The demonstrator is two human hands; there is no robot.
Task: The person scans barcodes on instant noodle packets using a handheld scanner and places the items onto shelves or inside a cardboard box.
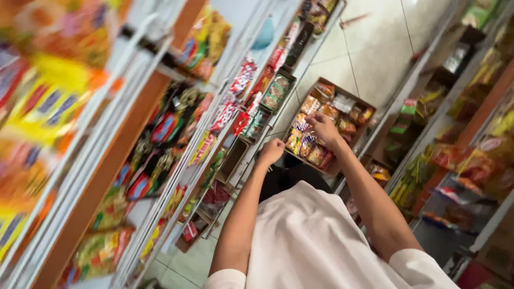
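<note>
The right hand [323,128] is down in the cardboard box [366,104] on the floor, fingers curled together over the small snack packets [306,140]. It looks pinched on the top edge of one packet, though the blur keeps me from seeing a firm hold. The left hand [271,151] is closed into a loose fist at the near left edge of the same box, close by the foot of the shelf [243,160]; whether it holds the cardboard or just rests there I cannot tell.

The packets stand packed in rows, filling the box, which sits in the aisle between the two racks. They look light, soft and crinkly, with glossy film that would slip under a flat palm. I would judge the crimped top seam the best place to pinch, since squeezing the middle could crush whatever is inside.

Both arms are bare and stretched forward and down, the right one reaching further than the left, elbows only slightly bent. The person leans over in a white shirt [316,241].

To the left run shelves of bright hanging bags [160,139]; another stocked rack [455,155] stands to the right, with pale floor tiles [375,48] beyond.
</note>
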